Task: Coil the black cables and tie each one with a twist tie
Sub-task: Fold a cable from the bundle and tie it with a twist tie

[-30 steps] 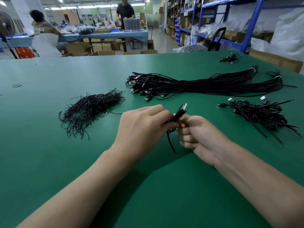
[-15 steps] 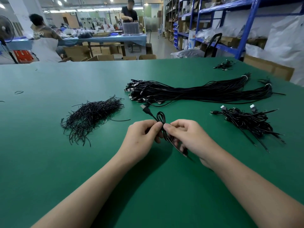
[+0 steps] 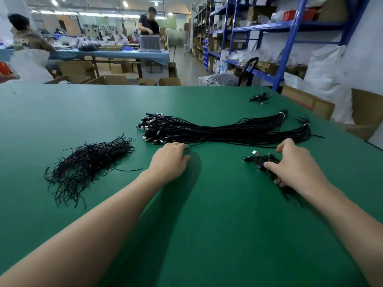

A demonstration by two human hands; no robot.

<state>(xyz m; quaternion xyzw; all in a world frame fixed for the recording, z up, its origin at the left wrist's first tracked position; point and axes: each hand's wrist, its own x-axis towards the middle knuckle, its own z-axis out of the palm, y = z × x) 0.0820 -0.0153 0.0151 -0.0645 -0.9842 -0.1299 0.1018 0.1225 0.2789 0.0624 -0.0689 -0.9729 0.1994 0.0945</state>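
Reaching up-frame with the left hand to the near edge of the bundle of uncoiled USB cables, at centre frame on the green table. Meets that edge with bent fingertips; cannot tell whether pinching a strand or merely touching. Spreads the right hand palm-down over the pile of coiled cables at right centre, thumb and forefinger wide apart, with no grasp visible. Lies, as to the bundle, with long axis left to right across the frame: plug ends toward the left, just above the left hand; banded tails toward the upper right. Puts the left hand nearer the plugs and the right nearer the tails. Keeps the heap of twist ties at left centre, well apart from both hands, though closer to the left. Judged as the opening of a fresh cycle: calls next for drawing one cable out lengthwise, along the bundle's axis, probably plug first. Risks dragging neighbouring strands out with it.
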